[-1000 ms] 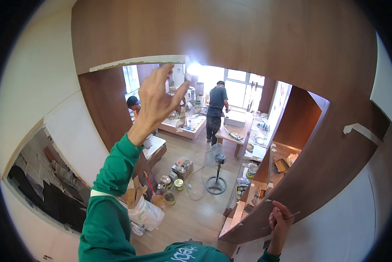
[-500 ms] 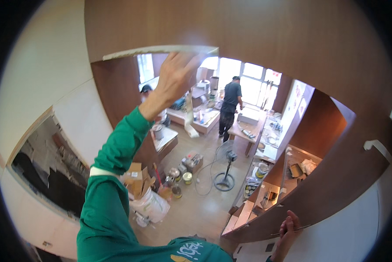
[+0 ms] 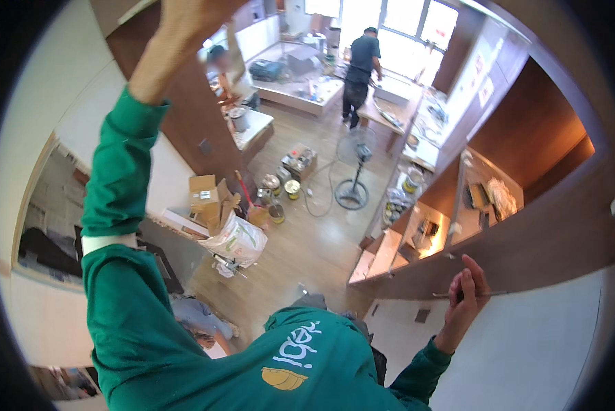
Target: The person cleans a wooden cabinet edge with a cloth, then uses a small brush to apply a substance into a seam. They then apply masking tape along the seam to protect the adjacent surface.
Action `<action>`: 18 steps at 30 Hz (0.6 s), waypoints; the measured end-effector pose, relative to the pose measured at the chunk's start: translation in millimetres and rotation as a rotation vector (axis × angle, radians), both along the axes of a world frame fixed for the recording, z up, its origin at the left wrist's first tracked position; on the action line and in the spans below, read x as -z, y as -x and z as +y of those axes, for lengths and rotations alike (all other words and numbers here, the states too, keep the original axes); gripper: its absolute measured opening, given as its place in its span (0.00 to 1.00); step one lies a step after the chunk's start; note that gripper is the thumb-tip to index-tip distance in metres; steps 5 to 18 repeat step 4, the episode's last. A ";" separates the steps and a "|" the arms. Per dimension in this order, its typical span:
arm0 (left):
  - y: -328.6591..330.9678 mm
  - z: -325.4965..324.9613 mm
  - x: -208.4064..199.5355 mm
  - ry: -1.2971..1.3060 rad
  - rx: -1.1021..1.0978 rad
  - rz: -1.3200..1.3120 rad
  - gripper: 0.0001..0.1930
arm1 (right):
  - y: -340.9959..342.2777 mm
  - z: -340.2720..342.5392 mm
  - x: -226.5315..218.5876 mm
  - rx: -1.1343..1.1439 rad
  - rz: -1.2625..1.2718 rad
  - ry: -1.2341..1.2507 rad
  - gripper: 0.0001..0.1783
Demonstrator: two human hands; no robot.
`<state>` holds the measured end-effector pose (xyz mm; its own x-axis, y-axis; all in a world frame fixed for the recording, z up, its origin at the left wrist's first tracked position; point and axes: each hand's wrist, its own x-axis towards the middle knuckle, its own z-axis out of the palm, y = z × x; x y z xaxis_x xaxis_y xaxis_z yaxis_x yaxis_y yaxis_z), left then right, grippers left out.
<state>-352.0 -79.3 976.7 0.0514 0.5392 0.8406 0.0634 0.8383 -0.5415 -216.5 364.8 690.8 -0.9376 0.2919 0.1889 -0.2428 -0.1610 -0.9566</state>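
Note:
My left hand (image 3: 192,19) reaches up at the top left, partly cut off by the upper edge, so its fingertips are hidden. Close beside it hangs a pale strip (image 3: 236,55), blurred; whether the hand holds it does not show. Lower right, my right hand (image 3: 463,305) has its fingers curled round a thin rod (image 3: 497,293), which pokes out on both sides. Behind that hand runs the brown wood panel (image 3: 526,236) of a cabinet.
Far below, a standing fan (image 3: 352,194) stands on the wooden floor, near paint cans (image 3: 292,190), a cardboard box (image 3: 207,194) and a white sack (image 3: 235,240). One person (image 3: 362,72) stands at a bench; another (image 3: 229,75) is at the left. Someone crouches (image 3: 201,317) at lower left.
My left hand has moved up and left, away from the pale-edged brown panel overhead. My right hand has risen slightly with the rod. The view has tilted downward.

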 end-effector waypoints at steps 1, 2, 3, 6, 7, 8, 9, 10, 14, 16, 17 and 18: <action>-1.7 8.2 0.6 -0.137 0.092 -0.157 0.23 | -2.1 -1.8 -2.5 0.011 0.002 -0.008 0.15; 26.2 -37.2 -4.5 -0.256 0.325 -0.255 0.24 | -3.8 -0.3 -4.2 -0.011 0.017 -0.015 0.15; 17.4 -10.9 -2.6 -0.241 0.295 -0.284 0.26 | -8.9 4.8 -2.5 0.011 0.003 -0.030 0.16; -2.3 10.7 -1.5 -0.226 0.241 -0.305 0.29 | -10.4 8.8 0.8 0.004 -0.005 -0.042 0.16; -2.3 10.7 -1.5 -0.226 0.241 -0.305 0.29 | -10.4 8.8 0.8 0.004 -0.005 -0.042 0.16; -2.3 10.7 -1.5 -0.226 0.241 -0.305 0.29 | -10.4 8.8 0.8 0.004 -0.005 -0.042 0.16; -2.3 10.7 -1.5 -0.226 0.241 -0.305 0.29 | -10.4 8.8 0.8 0.004 -0.005 -0.042 0.16; -2.3 10.7 -1.5 -0.226 0.241 -0.305 0.29 | -10.4 8.8 0.8 0.004 -0.005 -0.042 0.16; -2.3 10.7 -1.5 -0.226 0.241 -0.305 0.29 | -10.4 8.8 0.8 0.004 -0.005 -0.042 0.16; -2.3 10.7 -1.5 -0.226 0.241 -0.305 0.29 | -10.4 8.8 0.8 0.004 -0.005 -0.042 0.16; -2.3 10.7 -1.5 -0.226 0.241 -0.305 0.29 | -10.4 8.8 0.8 0.004 -0.005 -0.042 0.16; -2.3 10.7 -1.5 -0.226 0.241 -0.305 0.29 | -10.4 8.8 0.8 0.004 -0.005 -0.042 0.16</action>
